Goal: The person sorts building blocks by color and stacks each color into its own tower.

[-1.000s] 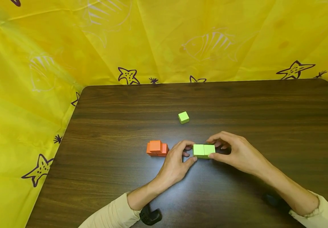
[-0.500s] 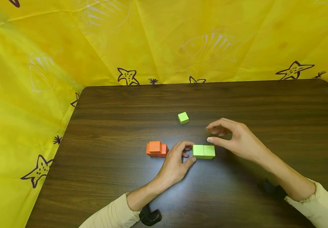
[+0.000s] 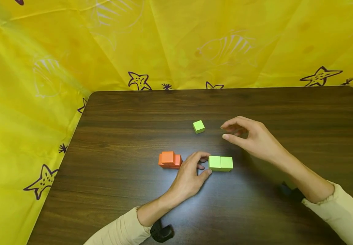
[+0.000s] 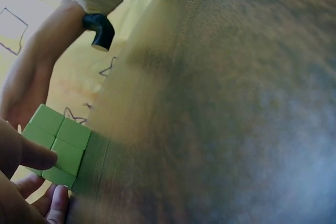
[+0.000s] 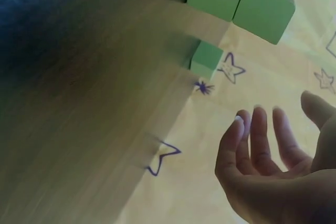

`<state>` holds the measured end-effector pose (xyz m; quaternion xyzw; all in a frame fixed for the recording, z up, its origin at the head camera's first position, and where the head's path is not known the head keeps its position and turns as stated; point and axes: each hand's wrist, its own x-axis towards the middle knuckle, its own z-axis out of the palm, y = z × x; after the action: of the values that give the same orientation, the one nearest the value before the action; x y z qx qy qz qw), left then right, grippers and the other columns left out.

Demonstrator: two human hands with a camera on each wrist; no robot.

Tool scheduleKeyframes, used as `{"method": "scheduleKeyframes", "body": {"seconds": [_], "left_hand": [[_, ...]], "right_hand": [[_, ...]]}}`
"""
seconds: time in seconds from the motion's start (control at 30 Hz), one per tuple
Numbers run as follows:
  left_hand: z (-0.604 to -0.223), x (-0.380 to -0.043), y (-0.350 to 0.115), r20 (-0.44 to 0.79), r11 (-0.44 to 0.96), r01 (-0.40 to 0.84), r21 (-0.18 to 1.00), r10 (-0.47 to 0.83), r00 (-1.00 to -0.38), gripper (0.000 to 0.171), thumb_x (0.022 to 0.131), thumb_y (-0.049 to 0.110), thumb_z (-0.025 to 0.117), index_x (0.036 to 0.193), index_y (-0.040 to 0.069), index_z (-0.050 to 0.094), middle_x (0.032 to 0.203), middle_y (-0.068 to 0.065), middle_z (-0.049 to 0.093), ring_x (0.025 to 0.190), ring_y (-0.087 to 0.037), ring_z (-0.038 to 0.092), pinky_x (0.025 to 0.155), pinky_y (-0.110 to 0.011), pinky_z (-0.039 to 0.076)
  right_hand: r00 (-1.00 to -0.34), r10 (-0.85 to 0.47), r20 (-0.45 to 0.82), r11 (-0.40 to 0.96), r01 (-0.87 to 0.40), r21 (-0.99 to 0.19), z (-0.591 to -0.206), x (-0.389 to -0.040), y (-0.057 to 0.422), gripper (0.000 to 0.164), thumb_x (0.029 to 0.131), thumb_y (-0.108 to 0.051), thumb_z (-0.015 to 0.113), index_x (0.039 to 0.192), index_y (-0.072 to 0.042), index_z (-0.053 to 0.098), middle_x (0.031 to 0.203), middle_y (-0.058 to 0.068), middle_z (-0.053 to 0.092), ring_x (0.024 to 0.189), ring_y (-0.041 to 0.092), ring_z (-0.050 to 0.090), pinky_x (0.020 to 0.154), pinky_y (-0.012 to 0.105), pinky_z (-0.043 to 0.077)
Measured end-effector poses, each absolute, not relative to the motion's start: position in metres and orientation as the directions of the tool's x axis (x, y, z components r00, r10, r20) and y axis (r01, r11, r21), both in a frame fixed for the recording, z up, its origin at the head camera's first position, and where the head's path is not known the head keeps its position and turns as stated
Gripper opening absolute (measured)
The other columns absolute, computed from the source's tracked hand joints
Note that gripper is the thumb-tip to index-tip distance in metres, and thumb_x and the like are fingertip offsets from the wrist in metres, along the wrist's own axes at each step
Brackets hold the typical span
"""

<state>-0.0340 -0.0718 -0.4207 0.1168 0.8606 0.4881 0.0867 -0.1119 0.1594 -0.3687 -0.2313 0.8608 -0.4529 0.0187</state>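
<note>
Bright green cubes form a small block wall [image 3: 220,163], two wide and two high on the face seen in the left wrist view. My left hand [image 3: 190,174] holds its left end, the thumb on the near side and the index finger round the far corner. A single green cube [image 3: 199,127] lies farther back on the table. To the right of that cube, my right hand [image 3: 250,139] hovers with fingers loosely bent and thumb apart, nothing between them. In the right wrist view its fingers [image 5: 260,140] are bare.
An orange block stack [image 3: 168,160] stands just left of my left hand, one block on top of others. The dark wooden table [image 3: 118,129] ends at a yellow cloth [image 3: 176,44] with fish and starfish drawings, behind and at the left.
My right hand has let go of the green wall's right end and moved back, level with the single cube. My left hand has stayed at the wall's left end.
</note>
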Motion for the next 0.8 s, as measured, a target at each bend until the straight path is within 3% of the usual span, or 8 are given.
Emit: {"method": "scheduleKeyframes", "body": {"seconds": [0.43, 0.8], "left_hand": [[-0.423, -0.031, -0.071, -0.030, 0.503, 0.129, 0.855, 0.296, -0.955, 0.039, 0.088, 0.005, 0.074, 0.123, 0.017, 0.062, 0.115, 0.000, 0.063, 0.090, -0.012, 0.061, 0.085, -0.027, 0.050], [-0.422, -0.034, -0.071, -0.031, 0.509, 0.127, 0.851, 0.291, -0.956, 0.039, 0.088, 0.006, 0.074, 0.123, 0.018, 0.062, 0.115, 0.000, 0.063, 0.090, -0.011, 0.061, 0.085, -0.027, 0.050]], "right_hand": [[-0.895, -0.415, 0.163, 0.444, -0.355, -0.823, -0.373, -0.124, 0.147, 0.020, 0.094, -0.018, 0.071, 0.114, -0.014, 0.069, 0.109, -0.001, 0.070, 0.094, 0.013, 0.064, 0.084, 0.025, 0.052], [-0.884, -0.427, 0.190, 0.428, -0.383, -0.819, -0.384, -0.146, 0.137, 0.025, 0.090, -0.019, 0.076, 0.113, -0.012, 0.069, 0.109, 0.005, 0.070, 0.094, 0.017, 0.065, 0.082, 0.030, 0.054]]}}
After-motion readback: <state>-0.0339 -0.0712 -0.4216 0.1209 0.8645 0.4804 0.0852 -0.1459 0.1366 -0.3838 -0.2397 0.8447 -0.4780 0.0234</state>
